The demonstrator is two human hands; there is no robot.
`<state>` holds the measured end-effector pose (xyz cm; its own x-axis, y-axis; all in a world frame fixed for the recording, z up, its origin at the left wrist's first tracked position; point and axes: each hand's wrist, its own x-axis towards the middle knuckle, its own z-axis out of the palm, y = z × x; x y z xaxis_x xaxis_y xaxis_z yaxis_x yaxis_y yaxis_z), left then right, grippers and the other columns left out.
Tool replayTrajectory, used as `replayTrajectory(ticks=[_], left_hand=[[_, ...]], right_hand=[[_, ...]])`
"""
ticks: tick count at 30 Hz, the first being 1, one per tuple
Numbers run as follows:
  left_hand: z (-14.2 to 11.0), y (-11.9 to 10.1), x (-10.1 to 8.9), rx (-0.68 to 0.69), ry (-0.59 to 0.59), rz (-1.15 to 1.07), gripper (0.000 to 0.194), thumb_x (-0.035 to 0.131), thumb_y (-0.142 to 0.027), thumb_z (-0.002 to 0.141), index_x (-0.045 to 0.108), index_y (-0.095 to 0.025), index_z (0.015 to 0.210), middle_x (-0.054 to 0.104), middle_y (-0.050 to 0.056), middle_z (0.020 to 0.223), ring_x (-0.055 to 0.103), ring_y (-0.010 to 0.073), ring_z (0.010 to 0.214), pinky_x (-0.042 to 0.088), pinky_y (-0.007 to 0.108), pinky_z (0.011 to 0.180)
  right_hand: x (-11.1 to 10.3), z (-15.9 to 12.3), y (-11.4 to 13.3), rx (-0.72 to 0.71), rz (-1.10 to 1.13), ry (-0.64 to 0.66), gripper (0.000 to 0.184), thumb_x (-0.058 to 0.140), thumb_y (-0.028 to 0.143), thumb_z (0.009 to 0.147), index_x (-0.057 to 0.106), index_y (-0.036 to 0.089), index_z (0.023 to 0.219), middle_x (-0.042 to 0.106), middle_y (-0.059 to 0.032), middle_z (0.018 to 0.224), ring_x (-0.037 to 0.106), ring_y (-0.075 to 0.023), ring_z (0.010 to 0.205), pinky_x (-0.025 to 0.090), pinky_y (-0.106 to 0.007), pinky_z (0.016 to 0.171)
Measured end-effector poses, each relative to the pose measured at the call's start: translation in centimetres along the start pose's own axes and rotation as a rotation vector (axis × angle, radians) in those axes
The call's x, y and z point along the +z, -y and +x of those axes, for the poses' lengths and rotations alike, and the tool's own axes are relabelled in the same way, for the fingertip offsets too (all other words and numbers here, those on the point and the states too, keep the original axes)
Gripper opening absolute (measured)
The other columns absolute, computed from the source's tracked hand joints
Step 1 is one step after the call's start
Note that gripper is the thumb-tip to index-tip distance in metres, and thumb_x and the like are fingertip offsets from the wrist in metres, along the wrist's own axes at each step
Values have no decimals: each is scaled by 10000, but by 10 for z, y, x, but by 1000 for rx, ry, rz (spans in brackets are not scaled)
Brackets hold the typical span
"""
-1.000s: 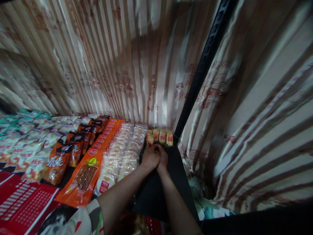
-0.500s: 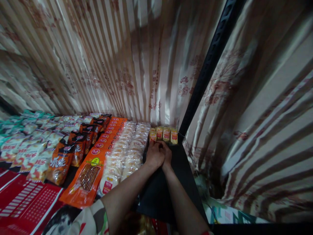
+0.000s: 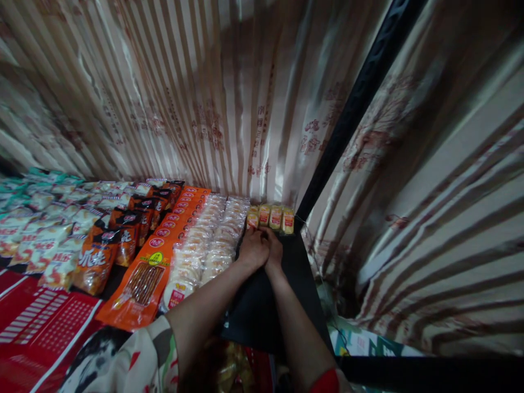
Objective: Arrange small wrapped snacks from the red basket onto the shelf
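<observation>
From my remote feed, clock directions run from the view's centre. At half past eight, an orange-and-black snack bag (image 3: 96, 259) bears large white Chinese characters; I read the first as 爪, the second is unclear. Chinese lettering too blurred for me marks the white snack bags (image 3: 59, 263) near nine, orange stick-snack packet (image 3: 141, 281) at eight, small yellow packets (image 3: 275, 218) near five and curtain (image 3: 229, 120) at twelve.

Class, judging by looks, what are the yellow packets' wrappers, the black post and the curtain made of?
Yellow packets: probably plastic film, faintly shiny where light catches it. Black post: likely painted metal, dark and slotted. Curtain: seemingly satiny fabric, hanging in softly gleaming folds.
</observation>
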<state>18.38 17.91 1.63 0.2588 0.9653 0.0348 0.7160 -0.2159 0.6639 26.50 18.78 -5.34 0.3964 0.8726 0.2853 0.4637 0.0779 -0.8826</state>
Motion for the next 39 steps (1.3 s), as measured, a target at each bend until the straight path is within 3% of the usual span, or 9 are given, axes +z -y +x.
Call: replayTrajectory(ticks=[5,16,23,29,39], left_hand=[[4,1,-1,22,14,62,348,358,-128,834,610,-45,1059,577,153,1156,484,197,1139,326,284,1041],[2,7,4,33,-25,-3,340,356,-134,837,578,-90,1091,566,127,1201,468,188,1174,305,323,1058],[-2,8,7,23,-17,47,372,328,-136,859,550,-26,1135,520,176,1260,392,195,1261,251,313,1093],[-2,9,12,79,29,73,385,296,-111,861,541,-2,1136,542,186,1231,411,212,1250,287,319,1079],[-6,10,14,168,29,191,321,353,-85,825,618,-112,1005,623,124,1071,478,231,1161,288,358,1075]], right_hand=[[1,0,2,-10,-23,-36,302,403,244,706,614,190,916,666,-65,934,592,-193,867,437,-325,815],[5,-4,4,-32,183,-2,326,381,217,716,646,187,903,672,-52,953,591,-176,911,431,-319,889],[5,-2,-2,-35,123,4,345,398,206,710,655,181,939,669,-64,986,580,-186,948,429,-336,893],[3,-3,-5,-50,129,53,365,383,188,717,664,187,950,663,-55,1023,580,-173,965,424,-329,913],[2,-3,-6,-81,75,8,352,409,185,719,648,187,978,652,-61,1031,568,-176,974,409,-344,931]])
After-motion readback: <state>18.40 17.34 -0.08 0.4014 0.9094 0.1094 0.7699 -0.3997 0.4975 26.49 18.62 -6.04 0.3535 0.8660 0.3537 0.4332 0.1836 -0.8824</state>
